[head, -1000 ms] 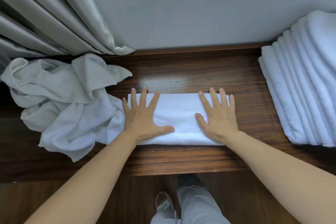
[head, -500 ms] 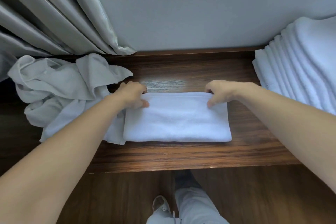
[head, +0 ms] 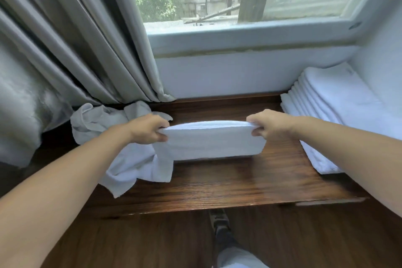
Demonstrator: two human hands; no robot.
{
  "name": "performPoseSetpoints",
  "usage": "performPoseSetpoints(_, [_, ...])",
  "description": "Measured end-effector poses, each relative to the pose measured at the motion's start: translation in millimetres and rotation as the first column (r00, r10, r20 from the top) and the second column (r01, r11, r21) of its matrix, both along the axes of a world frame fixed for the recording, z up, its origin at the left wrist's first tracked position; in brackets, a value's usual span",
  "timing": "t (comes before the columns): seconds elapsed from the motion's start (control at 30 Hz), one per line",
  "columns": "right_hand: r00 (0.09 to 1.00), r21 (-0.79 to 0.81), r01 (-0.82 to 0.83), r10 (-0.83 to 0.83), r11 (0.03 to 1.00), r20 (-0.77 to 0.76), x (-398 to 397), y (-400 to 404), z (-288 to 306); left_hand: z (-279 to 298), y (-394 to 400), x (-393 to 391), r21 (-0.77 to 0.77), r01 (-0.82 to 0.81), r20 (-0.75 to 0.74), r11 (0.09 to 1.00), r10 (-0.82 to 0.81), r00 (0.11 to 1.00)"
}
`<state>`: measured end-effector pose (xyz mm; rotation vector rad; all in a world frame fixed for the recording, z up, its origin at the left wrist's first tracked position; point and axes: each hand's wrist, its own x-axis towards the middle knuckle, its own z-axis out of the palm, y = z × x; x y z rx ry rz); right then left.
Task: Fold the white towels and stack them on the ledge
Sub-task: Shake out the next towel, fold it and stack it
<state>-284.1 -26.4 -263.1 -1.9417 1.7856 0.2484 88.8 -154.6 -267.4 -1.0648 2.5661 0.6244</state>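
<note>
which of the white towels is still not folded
The crumpled towel lying loose on the left of the ledge. The folded towel in both hands and the stack on the right are neatly folded.

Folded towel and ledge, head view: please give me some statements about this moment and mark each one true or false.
1. Both hands grip the folded towel at its far corners. True: the left hand and the right hand pinch it.
2. The stack of folded towels lies at the left end of the ledge. False: it lies at the right end.
3. A heap of unfolded towels lies by the curtain. True.
4. The folded towel lies flat on the stack. False: the hands hold it above the ledge, apart from the stack.
</note>
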Motion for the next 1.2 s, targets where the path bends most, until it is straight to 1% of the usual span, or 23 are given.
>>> performPoseSetpoints(0.07, [1.0, -0.104, 0.012, -0.012, 0.995, 0.004, 2, 4, 23, 26, 4, 6, -0.035, -0.038, -0.084, 0.999, 0.035, 0.996])
performPoseSetpoints(0.17, [0.999, -0.212, 0.013, -0.021, 0.977, -0.033, 3, 7, 56, 62, 7, 14, -0.104, -0.168, -0.207, 0.98, 0.143, 0.968])
performPoseSetpoints(0.23, [0.999, -0.275, 0.013, -0.024, 0.961, -0.037, 5, 9, 80, 83, 6, 21, -0.092, -0.267, -0.311, 0.959, 0.227, 0.923])
performPoseSetpoints(0.3, [0.999, -0.346, 0.037, -0.047, 0.937, -0.021, 10, 11, 106, 101, 4, 27, -0.036, -0.341, -0.434, 0.939, 0.293, 0.852])
performPoseSetpoints(0.37, [0.996, -0.432, 0.082, -0.088, 0.898, 0.006, 18, 16, 133, 118, 5, 29, 0.035, -0.41, -0.562, 0.912, 0.357, 0.746])
performPoseSetpoints(0.4, [0.993, -0.464, 0.117, -0.112, 0.878, 0.038, 21, 17, 143, 123, 5, 29, 0.088, -0.435, -0.623, 0.896, 0.39, 0.678])
performPoseSetpoints(0.5, [0.951, -0.55, 0.301, -0.208, 0.779, 0.227, 28, 22, 171, 141, 5, 24, 0.247, -0.505, -0.766, 0.827, 0.486, 0.421])
performPoseSetpoints(0.53, [0.923, -0.568, 0.378, -0.245, 0.731, 0.298, 28, 25, 179, 147, 6, 20, 0.317, -0.494, -0.791, 0.81, 0.513, 0.333])
performPoseSetpoints(0.6, [0.838, -0.57, 0.536, -0.315, 0.622, 0.445, 23, 33, 189, 155, 9, 8, 0.412, -0.448, -0.81, 0.794, 0.544, 0.219])
performPoseSetpoints(0.67, [0.714, -0.499, 0.689, -0.372, 0.526, 0.593, 17, 44, 193, 156, 8, -9, 0.437, -0.406, -0.823, 0.802, 0.539, 0.18])
performPoseSetpoints(0.7, [0.629, -0.43, 0.762, -0.394, 0.485, 0.67, 12, 51, 193, 156, 8, -19, 0.426, -0.388, -0.829, 0.817, 0.524, 0.194])
performPoseSetpoints(0.73, [0.524, -0.335, 0.83, -0.418, 0.445, 0.742, 7, 58, 193, 155, 7, -30, 0.415, -0.364, -0.833, 0.834, 0.509, 0.218])
performPoseSetpoints(0.8, [0.313, -0.139, 0.911, -0.428, 0.389, 0.848, -3, 72, 188, 154, 6, -56, 0.383, -0.345, -0.828, 0.857, 0.484, 0.284])
performPoseSetpoints(0.83, [0.244, -0.084, 0.929, -0.427, 0.36, 0.871, -8, 80, 185, 152, 5, -69, 0.365, -0.336, -0.823, 0.868, 0.47, 0.319])
performPoseSetpoints(0.87, [0.205, -0.065, 0.944, -0.423, 0.322, 0.883, -13, 86, 180, 150, 5, -82, 0.349, -0.316, -0.822, 0.882, 0.45, 0.349])
performPoseSetpoints(0.9, [0.205, -0.089, 0.955, -0.412, 0.281, 0.888, -19, 93, 175, 148, 5, -97, 0.315, -0.31, -0.821, 0.897, 0.421, 0.386])
performPoseSetpoints(0.97, [0.28, -0.216, 0.957, -0.413, 0.196, 0.867, -30, 108, 164, 142, 4, -128, 0.212, -0.319, -0.811, 0.924, 0.349, 0.47])
performPoseSetpoints(1.0, [0.319, -0.276, 0.947, -0.424, 0.161, 0.848, -35, 116, 157, 139, 4, -146, 0.171, -0.322, -0.806, 0.931, 0.32, 0.497])
performPoseSetpoints(1.03, [0.35, -0.326, 0.936, -0.44, 0.132, 0.827, -41, 124, 150, 135, 4, -163, 0.144, -0.325, -0.806, 0.935, 0.301, 0.509])
performPoseSetpoints(1.1, [0.379, -0.387, 0.918, -0.471, 0.085, 0.796, -54, 138, 131, 124, 4, -203, 0.117, -0.326, -0.81, 0.938, 0.28, 0.515])
performPoseSetpoints(1.17, [0.379, -0.423, 0.906, -0.5, 0.028, 0.779, -66, 149, 109, 110, 5, -244, 0.119, -0.325, -0.81, 0.938, 0.281, 0.515])
performPoseSetpoints(1.2, [0.362, -0.426, 0.905, -0.524, -0.003, 0.771, -72, 155, 97, 99, 3, -264, 0.122, -0.322, -0.8, 0.939, 0.285, 0.528])
